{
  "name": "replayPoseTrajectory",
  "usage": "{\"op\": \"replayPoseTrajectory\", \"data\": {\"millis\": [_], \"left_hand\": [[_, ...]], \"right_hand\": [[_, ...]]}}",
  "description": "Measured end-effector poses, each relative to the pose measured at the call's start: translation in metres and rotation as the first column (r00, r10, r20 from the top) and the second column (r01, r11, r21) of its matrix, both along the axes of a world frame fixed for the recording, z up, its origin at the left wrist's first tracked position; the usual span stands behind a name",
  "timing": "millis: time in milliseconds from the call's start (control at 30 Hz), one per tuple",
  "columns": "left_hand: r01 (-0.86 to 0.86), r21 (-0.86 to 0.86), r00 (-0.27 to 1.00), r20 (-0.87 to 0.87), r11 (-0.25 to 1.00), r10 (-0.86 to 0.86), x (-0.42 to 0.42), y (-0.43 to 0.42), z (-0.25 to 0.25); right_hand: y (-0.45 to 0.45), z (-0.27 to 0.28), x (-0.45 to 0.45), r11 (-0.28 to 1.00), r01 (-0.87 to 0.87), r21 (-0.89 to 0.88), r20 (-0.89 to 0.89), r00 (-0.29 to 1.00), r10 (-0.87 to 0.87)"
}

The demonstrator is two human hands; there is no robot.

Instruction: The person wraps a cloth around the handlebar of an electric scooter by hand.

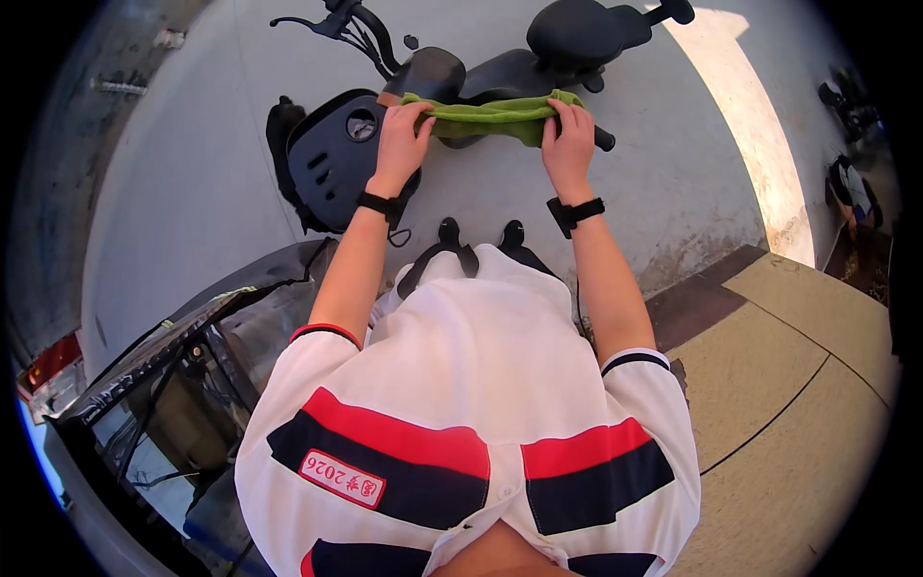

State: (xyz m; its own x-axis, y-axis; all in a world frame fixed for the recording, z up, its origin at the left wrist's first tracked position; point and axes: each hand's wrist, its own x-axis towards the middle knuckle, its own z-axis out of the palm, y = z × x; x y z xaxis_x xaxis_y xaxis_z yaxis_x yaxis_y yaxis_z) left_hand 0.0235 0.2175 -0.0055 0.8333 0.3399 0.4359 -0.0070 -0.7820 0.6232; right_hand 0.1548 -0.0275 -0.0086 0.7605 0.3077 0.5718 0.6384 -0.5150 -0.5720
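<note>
A green cloth (490,117) is stretched sideways between my two hands, over the dark body of a scooter (500,77). My left hand (402,144) grips the cloth's left end, near the scooter's front basket (332,159). At the other end, my right hand (569,142) pinches the cloth between thumb and fingers, close to a black handlebar grip (603,139). Both of my wrists wear black bands. The cloth hides part of the scooter beneath it.
The scooter's black seat (574,37) is at the top. A dark-framed cart or cabinet with cables (183,404) stands at the lower left. Tan floor tiles (779,385) lie at the right. My feet (481,234) stand on grey concrete (663,163).
</note>
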Motion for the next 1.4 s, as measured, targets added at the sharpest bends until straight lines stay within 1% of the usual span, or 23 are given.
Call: {"op": "replayPoseTrajectory", "data": {"millis": [33,133,233,300,333,433,533,633,833,900,1033,1133,1233,1333,1400], "left_hand": [[0.004,-0.004,0.999,-0.036,1.0,-0.004,0.0,0.0,0.001],[-0.064,-0.083,0.996,-0.073,0.994,0.058,-0.001,0.003,-0.002],[-0.122,-0.172,0.991,-0.081,0.978,0.109,-0.002,0.008,-0.004],[-0.117,-0.05,0.992,-0.044,0.992,0.115,-0.004,0.012,-0.002],[-0.115,0.012,0.993,-0.026,0.993,0.115,-0.004,0.014,0.0],[-0.116,0.124,0.993,-0.008,0.985,0.118,-0.005,0.013,0.002],[-0.094,0.079,0.993,-0.057,0.992,0.099,-0.005,0.009,0.001],[-0.084,0.041,0.995,-0.053,0.996,0.086,-0.003,0.0,0.006],[0.026,0.108,0.994,-0.11,0.994,-0.014,0.005,-0.014,0.007],[0.05,0.131,0.991,-0.133,0.99,-0.032,0.006,-0.019,0.006],[0.096,0.182,0.98,-0.191,0.979,-0.061,0.008,-0.028,0.008],[0.063,-0.077,0.973,-0.216,0.995,-0.079,0.008,-0.038,0.005],[0.045,-0.107,0.967,-0.246,0.993,-0.07,0.009,-0.042,0.002],[0.071,-0.109,0.978,-0.187,0.992,-0.09,0.015,-0.05,0.001],[0.078,-0.172,0.966,-0.231,0.982,-0.117,0.018,-0.058,0.006]], "right_hand": [[0.0,0.0,0.001,1.0,-0.005,-0.001,0.003,1.0,0.005],[0.001,0.0,0.003,1.0,-0.016,-0.015,0.019,1.0,0.016],[0.003,0.003,0.004,0.999,-0.024,-0.037,0.047,0.999,0.025],[0.004,0.005,0.004,0.999,-0.029,-0.036,0.061,0.998,0.032],[0.004,0.004,0.005,0.999,-0.041,-0.027,0.037,0.998,0.042],[0.004,-0.003,0.005,0.998,-0.061,-0.016,-0.018,0.998,0.06],[0.0,-0.007,0.004,0.998,-0.045,-0.033,-0.039,0.998,0.044],[-0.008,-0.008,0.006,0.999,-0.022,-0.03,-0.062,0.998,0.02],[-0.031,-0.011,0.012,0.998,0.043,-0.037,-0.082,0.996,-0.046],[-0.038,-0.014,0.013,0.997,0.06,-0.04,-0.054,0.997,-0.062],[-0.049,-0.018,0.014,0.996,0.086,-0.028,-0.084,0.993,-0.088],[-0.056,-0.021,0.016,0.994,0.108,0.023,-0.141,0.985,-0.103],[-0.057,-0.015,0.014,0.987,0.142,0.078,-0.19,0.974,-0.125],[-0.058,-0.008,0.011,0.98,0.164,0.116,-0.252,0.959,-0.13],[-0.058,-0.011,0.015,0.977,0.147,0.157,-0.258,0.961,-0.103]]}}
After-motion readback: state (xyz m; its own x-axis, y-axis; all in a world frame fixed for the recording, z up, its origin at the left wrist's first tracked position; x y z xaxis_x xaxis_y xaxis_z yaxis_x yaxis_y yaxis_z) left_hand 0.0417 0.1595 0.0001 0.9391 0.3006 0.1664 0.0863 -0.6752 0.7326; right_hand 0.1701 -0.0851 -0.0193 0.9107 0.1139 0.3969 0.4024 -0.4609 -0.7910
